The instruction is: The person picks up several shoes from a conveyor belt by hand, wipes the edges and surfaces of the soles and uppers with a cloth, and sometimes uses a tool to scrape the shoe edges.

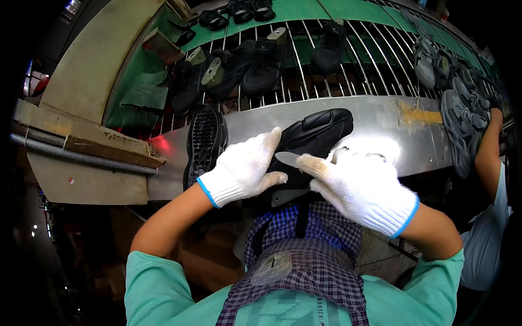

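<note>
A black shoe [321,130] lies slantwise on the metal ledge in front of me, its toe pointing up to the right. My left hand [239,167], in a white knitted glove, grips the shoe's near end, with fingers and thumb on either side. In my right hand [364,182], gloved the same way, is a flat grey blade-like tool [286,158]. Its rounded tip lies over the shoe, close to my left thumb; whether it touches is unclear. The fist hides the tool's handle. Below the shoe shows a grey flat piece with a hole [287,196].
Another black shoe [205,140] shows its studded sole left of my left hand. Beyond the metal ledge [244,117], several black shoes rest on a rack of metal bars [304,70]. Grey shoes [462,127] stand at the right, by another person's arm [489,155].
</note>
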Motion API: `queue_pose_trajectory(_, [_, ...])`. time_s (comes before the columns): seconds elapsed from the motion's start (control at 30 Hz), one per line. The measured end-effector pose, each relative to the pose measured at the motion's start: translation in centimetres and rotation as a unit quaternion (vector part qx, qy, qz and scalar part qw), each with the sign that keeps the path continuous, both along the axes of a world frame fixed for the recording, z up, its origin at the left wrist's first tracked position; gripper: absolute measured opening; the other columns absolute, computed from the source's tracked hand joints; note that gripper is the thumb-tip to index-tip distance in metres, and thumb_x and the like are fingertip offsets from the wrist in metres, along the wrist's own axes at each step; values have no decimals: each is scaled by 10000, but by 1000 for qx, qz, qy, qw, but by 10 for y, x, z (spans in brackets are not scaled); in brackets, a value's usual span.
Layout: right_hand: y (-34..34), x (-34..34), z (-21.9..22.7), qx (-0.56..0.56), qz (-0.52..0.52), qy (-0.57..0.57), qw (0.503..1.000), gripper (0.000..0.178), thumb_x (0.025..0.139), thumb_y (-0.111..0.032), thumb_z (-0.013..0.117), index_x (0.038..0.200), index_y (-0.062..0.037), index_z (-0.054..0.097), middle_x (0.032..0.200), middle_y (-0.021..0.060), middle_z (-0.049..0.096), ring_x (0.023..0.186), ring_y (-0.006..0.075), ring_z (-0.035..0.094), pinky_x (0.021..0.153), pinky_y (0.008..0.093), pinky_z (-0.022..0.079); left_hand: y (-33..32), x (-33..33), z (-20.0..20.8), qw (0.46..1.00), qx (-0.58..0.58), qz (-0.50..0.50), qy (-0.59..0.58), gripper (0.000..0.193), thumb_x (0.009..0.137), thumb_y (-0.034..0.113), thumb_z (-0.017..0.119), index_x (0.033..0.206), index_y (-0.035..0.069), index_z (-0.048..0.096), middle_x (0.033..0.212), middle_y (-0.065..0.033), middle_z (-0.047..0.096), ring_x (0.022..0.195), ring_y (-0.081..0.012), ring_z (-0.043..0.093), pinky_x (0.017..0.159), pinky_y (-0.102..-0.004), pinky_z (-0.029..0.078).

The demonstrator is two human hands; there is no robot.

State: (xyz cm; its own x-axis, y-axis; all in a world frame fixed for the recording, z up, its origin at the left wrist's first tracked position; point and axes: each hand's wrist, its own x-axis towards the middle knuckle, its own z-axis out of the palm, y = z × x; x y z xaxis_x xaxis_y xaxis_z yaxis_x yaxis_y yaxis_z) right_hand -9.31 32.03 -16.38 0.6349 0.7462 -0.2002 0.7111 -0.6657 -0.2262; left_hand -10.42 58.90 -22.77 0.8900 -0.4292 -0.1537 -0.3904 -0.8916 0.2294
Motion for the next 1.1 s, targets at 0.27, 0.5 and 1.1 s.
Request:
queue_pose_trajectory(0.27, [-1,-8,-75,246,-28,256,934,455,1107,-321,530,1530,-157,485,1073,172,780,917,357,772,841,448,618,2,1,-4,997,-29,-48,-55,1001,828,392,857,1572,-69,369,1421,-280,594,1232,-420,660,998,-468,580])
queue_pose_trajectory(0.5, [-30,-13,-27,60,-90,41,993,643,1063,-269,603,1648,-362,352,834,133,698,650,265,714,547,427,590,-4,8,5,994,-102,41,7,1115,802,451,886,1632,2,292,1539,-246,532,1335,-431,604,1085,-468,539])
queue_pose_trajectory(1.1, [-53,-3,-85,111,-143,-134,974,470,963,-297,742,1425,-327,658,837,105,656,630,338,680,616,465,583,-33,16,7,991,-124,10,-45,878,886,402,809,1538,-16,395,1437,-263,610,1194,-431,685,991,-469,572])
